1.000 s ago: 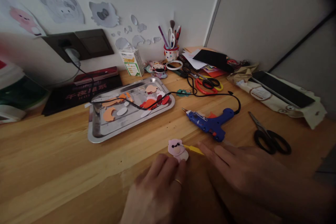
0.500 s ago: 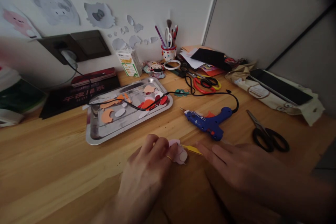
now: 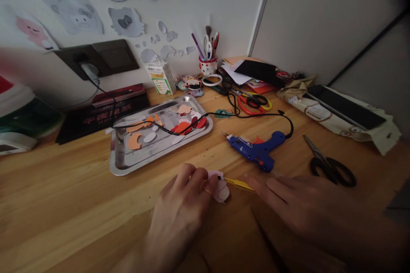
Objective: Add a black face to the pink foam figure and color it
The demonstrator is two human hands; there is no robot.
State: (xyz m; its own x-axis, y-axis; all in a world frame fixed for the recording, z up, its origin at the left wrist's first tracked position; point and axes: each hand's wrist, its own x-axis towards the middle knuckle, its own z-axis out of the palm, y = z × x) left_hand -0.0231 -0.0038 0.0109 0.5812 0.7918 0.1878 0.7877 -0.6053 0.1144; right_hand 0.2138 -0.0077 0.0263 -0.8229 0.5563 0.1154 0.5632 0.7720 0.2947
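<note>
My left hand (image 3: 184,198) is closed on a pale pink paper cutout (image 3: 221,193) low over the wooden table, and its fingers cover the cutout's left side. My right hand (image 3: 293,200) grips slim yellow tweezers (image 3: 241,184), whose thin tips point left at the cutout. A tiny black spot shows where the tips meet the paper; whether it is held or lies on the cutout I cannot tell. Just beyond my hands lies a blue hot glue gun (image 3: 258,150), its nozzle facing left. Black-handled scissors (image 3: 329,164) rest to the right of it.
A metal tray (image 3: 160,151) with orange, red and white paper pieces stands at left, the glue gun's black cord (image 3: 188,126) crossing it. Behind are a pen cup (image 3: 208,66), a small carton (image 3: 160,79), more scissors (image 3: 253,103) and stacked paper (image 3: 256,70). A phone (image 3: 346,106) lies on a packet.
The whole view has shifted slightly. The tweezers' tips stay at the cutout, and a black spot now shows there more clearly. Both hands keep their hold.
</note>
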